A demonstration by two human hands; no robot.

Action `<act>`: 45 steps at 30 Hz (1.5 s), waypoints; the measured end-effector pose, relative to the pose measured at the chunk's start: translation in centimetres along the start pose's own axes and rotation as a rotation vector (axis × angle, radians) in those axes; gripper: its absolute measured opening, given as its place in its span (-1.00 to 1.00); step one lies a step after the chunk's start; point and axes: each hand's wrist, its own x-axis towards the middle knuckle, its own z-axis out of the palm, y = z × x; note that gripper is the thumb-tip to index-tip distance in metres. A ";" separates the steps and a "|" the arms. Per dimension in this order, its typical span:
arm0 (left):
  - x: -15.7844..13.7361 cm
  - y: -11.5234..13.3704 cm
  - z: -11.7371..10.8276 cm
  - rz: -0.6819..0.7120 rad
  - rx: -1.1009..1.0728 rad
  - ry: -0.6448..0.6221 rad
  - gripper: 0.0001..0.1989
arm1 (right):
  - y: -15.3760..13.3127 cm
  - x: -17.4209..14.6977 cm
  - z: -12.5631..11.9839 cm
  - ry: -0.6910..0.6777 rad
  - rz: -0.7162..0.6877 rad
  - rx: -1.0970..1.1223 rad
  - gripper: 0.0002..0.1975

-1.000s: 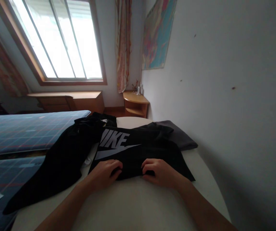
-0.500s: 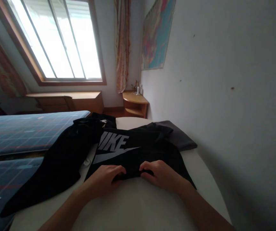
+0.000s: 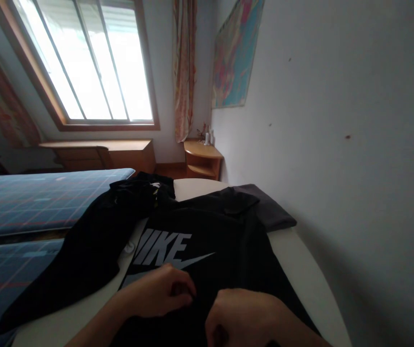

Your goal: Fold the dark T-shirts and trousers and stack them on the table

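Note:
A black shirt (image 3: 225, 260) with a large grey NIKE print lies spread over a pale round-edged table (image 3: 322, 270). My left hand (image 3: 161, 289) is on its lower front, just below the print, fingers curled into a pinch against the cloth. To the right and nearer to me is my right hand (image 3: 246, 313), closed, knuckles up; its fingertips point down into the dark fabric and are mostly hidden. The shirt's lower end runs under both hands and out of the picture.
Another black garment (image 3: 84, 246) lies crumpled at left, hanging over the table edge towards a blue checked mattress (image 3: 48, 197). A folded dark grey cloth (image 3: 272, 212) sits at the far right corner. A white wall (image 3: 366, 193) rises along the right side.
The shirt's front has come towards me, and its print sits lower in view. Both hands have moved nearer to me, the right one further; the lower edge has left the picture.

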 end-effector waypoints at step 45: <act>5.1 1.2 -1.5 -0.280 0.768 0.691 -0.57 | 2.1 0.7 -4.8 0.793 0.274 -0.330 -0.74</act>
